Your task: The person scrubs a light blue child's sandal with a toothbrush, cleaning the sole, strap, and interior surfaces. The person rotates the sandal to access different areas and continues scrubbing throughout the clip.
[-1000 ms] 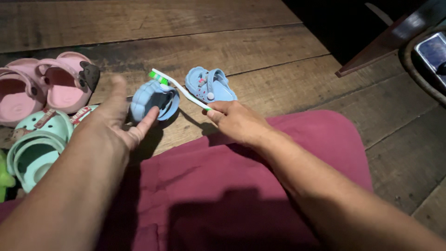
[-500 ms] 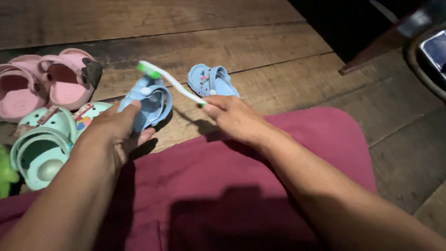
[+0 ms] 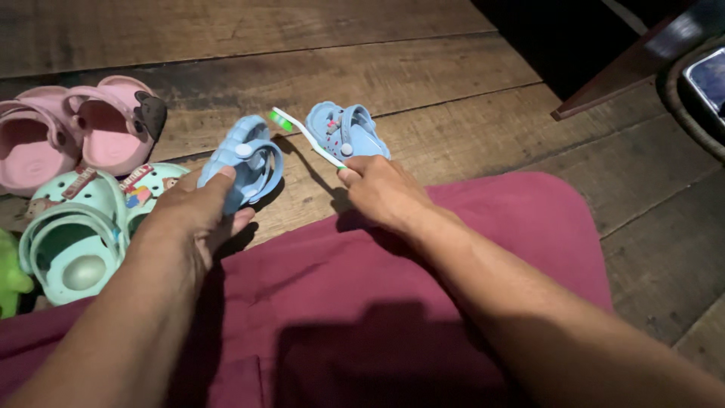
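My left hand holds a small light-blue clog, tilted up on its side just above the wooden floor. My right hand grips a white toothbrush with a green head; its bristle end sits close to the top of the held clog. A second light-blue clog lies on the floor just beyond my right hand, strap up. Both forearms stretch out over a dark red cloth that covers my lap.
A pair of pink clogs lies at the far left, and a pair of mint-green clogs sits in front of them. A green object shows at the left edge. A dark wooden piece and a round basket edge are at the upper right.
My left hand has turned the blue clog up onto its side and taken a firmer hold. The toothbrush head has dropped lower, toward the clog.
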